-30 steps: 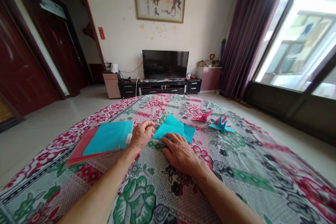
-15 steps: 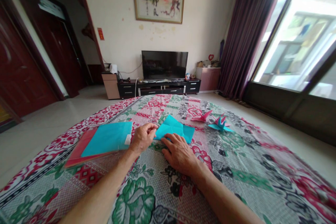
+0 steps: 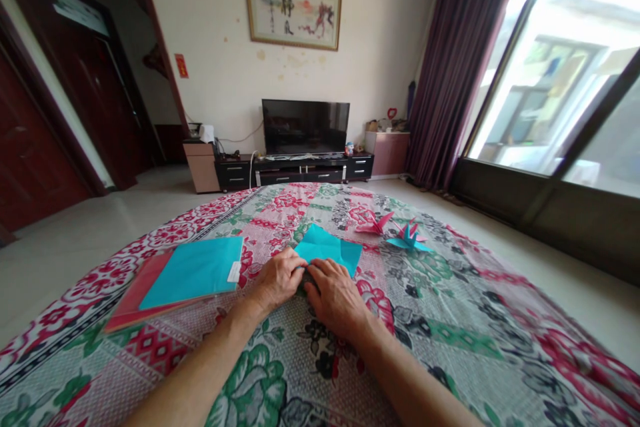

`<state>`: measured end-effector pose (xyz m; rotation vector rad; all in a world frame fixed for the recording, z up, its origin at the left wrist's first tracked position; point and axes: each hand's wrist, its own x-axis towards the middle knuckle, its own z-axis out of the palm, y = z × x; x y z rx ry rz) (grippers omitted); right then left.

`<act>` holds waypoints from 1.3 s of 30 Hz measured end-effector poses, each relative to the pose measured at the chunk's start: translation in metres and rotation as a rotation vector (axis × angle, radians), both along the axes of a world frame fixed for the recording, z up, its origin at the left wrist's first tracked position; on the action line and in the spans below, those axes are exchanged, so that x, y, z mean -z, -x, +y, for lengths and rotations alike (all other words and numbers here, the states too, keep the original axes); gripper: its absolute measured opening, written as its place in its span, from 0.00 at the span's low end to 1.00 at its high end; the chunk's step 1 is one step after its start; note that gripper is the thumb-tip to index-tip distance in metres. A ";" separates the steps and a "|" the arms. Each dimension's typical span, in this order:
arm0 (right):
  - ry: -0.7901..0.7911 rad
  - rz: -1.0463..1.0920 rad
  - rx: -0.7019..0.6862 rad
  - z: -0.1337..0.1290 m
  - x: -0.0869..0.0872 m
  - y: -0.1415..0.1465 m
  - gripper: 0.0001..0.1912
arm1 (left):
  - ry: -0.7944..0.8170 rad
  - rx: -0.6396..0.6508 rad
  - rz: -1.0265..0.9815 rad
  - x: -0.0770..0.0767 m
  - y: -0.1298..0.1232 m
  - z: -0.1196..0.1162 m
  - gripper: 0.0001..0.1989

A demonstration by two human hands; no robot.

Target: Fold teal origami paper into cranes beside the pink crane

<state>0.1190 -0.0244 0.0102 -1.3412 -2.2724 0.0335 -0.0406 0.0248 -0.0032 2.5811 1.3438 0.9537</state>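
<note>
A sheet of turquoise origami paper (image 3: 327,248) with creases in it lies on the patterned tablecloth, in front of both hands. My left hand (image 3: 281,275) is closed, its thumb and forefinger pinching the paper's near left corner. Right beside it, my right hand (image 3: 334,292) presses its bent fingers onto the near edge of the sheet, holding it. The fingertips of the two hands almost meet, and they cover that edge. Further right stand folded paper cranes, a blue one (image 3: 410,240) and a pink one (image 3: 377,223), with more pink paper behind the blue.
To the left lies a pack of blue paper (image 3: 195,270) with a white label, over a red pack (image 3: 131,290). The round table's floral tablecloth (image 3: 425,347) spreads all around. Beyond it are a television (image 3: 306,127) on a low cabinet and a dark curtain (image 3: 453,67).
My left hand has come nearer to me and right, up to my right hand's fingertips. The paper's folded part has shifted, and its outline looks flatter. The view has turned slightly right.
</note>
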 end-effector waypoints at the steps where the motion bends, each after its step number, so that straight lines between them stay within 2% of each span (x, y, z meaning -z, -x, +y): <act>1: 0.002 0.001 0.013 0.000 0.000 0.000 0.13 | -0.002 -0.007 0.001 0.000 0.000 0.000 0.10; 7: 0.014 -0.011 0.093 -0.005 0.003 -0.002 0.13 | 0.000 0.019 -0.015 -0.001 -0.001 -0.003 0.10; 14: 0.085 -0.041 0.113 -0.015 0.001 -0.009 0.18 | 0.017 0.081 0.015 -0.005 0.003 -0.005 0.10; 22: 0.057 -0.027 0.134 -0.017 0.000 -0.009 0.15 | -0.021 0.106 0.069 -0.007 0.004 -0.006 0.11; 27: 0.031 -0.011 0.139 -0.018 0.002 -0.008 0.14 | -0.127 0.068 0.127 -0.008 0.002 -0.008 0.10; 30: 0.024 -0.009 0.139 -0.019 0.001 -0.008 0.14 | -0.197 0.101 0.136 -0.006 0.001 -0.007 0.09; 35: 0.024 -0.013 0.144 -0.019 0.001 -0.009 0.15 | -0.095 0.125 0.125 -0.002 0.002 -0.006 0.10; 39: 0.046 -0.020 0.179 -0.019 0.002 -0.011 0.16 | -0.087 0.112 0.107 -0.002 0.003 -0.007 0.10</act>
